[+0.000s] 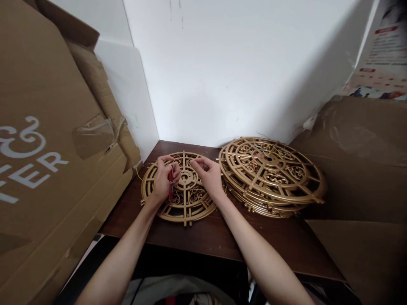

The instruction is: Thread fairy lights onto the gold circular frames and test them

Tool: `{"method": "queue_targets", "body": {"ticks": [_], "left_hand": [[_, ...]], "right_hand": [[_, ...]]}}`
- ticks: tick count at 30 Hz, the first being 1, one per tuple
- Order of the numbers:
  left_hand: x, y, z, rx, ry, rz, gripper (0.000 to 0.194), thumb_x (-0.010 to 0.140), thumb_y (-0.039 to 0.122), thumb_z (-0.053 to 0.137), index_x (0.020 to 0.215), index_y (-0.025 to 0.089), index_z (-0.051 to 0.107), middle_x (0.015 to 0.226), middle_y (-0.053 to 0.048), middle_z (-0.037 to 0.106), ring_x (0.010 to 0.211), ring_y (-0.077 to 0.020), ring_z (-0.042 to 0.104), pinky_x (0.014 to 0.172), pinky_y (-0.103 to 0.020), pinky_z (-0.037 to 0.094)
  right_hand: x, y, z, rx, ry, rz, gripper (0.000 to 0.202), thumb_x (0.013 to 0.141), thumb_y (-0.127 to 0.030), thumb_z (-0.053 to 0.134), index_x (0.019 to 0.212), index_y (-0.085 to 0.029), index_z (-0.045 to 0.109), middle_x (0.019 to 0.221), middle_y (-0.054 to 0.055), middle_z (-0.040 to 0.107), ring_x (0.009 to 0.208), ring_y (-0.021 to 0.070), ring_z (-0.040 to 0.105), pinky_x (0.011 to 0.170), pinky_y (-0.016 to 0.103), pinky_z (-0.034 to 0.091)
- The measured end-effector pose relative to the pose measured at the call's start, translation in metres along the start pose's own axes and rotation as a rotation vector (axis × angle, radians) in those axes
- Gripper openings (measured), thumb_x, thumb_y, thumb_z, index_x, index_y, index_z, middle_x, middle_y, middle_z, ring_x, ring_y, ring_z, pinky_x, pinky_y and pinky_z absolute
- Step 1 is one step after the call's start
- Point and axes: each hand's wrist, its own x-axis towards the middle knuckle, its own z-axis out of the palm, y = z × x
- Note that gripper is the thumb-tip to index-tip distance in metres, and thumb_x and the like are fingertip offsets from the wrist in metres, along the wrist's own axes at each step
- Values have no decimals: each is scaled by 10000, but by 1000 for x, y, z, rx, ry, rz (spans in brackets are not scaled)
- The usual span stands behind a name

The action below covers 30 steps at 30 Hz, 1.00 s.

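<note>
A round gold openwork disc [185, 217] lies flat on the dark brown table [203, 241]. Over its left part, my left hand [163, 180] is closed around a red pen-like tool [171, 186], held upright. My right hand [208, 176] is over the disc's right part, its thumb and index finger pinched together near the centre; whatever is between the fingertips is too small to make out. To the right, a stack of similar gold discs [273, 169] has thin yellow and red wires on top.
A large cardboard box [57, 127] with white lettering stands at the left. Another box [359, 165] stands at the right, with printed paper [381, 63] above it. A white wall [222, 76] closes off the back of the table.
</note>
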Motion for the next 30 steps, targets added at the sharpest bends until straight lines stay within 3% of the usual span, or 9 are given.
{"method": "queue_targets", "body": {"ticks": [4, 8, 11, 15, 23, 30], "left_hand": [[0, 0, -1, -1, -8, 29, 264, 809, 189, 479, 992, 276, 310, 573, 118, 445, 406, -63, 365, 371, -125, 264], [-1, -1, 0, 97, -6, 81, 396, 857, 297, 586, 1118, 271, 289, 690, 91, 545, 455, -70, 482, 413, -174, 414], [-2, -1, 1, 182, -46, 101, 375, 869, 357, 606, 1072, 243, 313, 765, 51, 605, 511, -79, 551, 442, -193, 466], [-3, -2, 1, 194, -93, 80, 336, 862, 387, 617, 990, 229, 349, 792, 33, 630, 510, -74, 548, 422, -192, 473], [-4, -4, 1, 219, -120, 28, 290, 858, 384, 624, 978, 209, 427, 685, 60, 590, 400, -47, 475, 352, -162, 415], [-5, -4, 2, 205, -131, 24, 281, 862, 391, 618, 983, 214, 437, 619, 83, 542, 370, -31, 393, 323, -129, 345]], "right_hand": [[1, 2, 0, -13, -6, -2, 288, 762, -437, 662, 778, -151, 688, 492, -62, 391, 471, 82, 317, 453, 232, 253], [1, 5, 1, -32, -1, -31, 299, 782, -445, 646, 804, -150, 688, 508, -57, 400, 483, 83, 324, 456, 230, 255], [-1, 5, 2, -15, 0, -56, 287, 792, -436, 638, 807, -152, 679, 517, -57, 404, 488, 82, 321, 456, 229, 248], [-3, 3, 4, -30, -3, -47, 279, 794, -427, 634, 795, -151, 678, 500, -62, 397, 481, 81, 322, 455, 226, 251], [-6, 4, 8, -9, -79, -51, 253, 809, -399, 621, 813, -156, 690, 526, -31, 551, 473, 88, 415, 467, 222, 314], [-8, 3, 9, -6, -76, -13, 277, 793, -413, 637, 812, -145, 699, 524, -18, 568, 469, 94, 445, 471, 222, 344]]}}
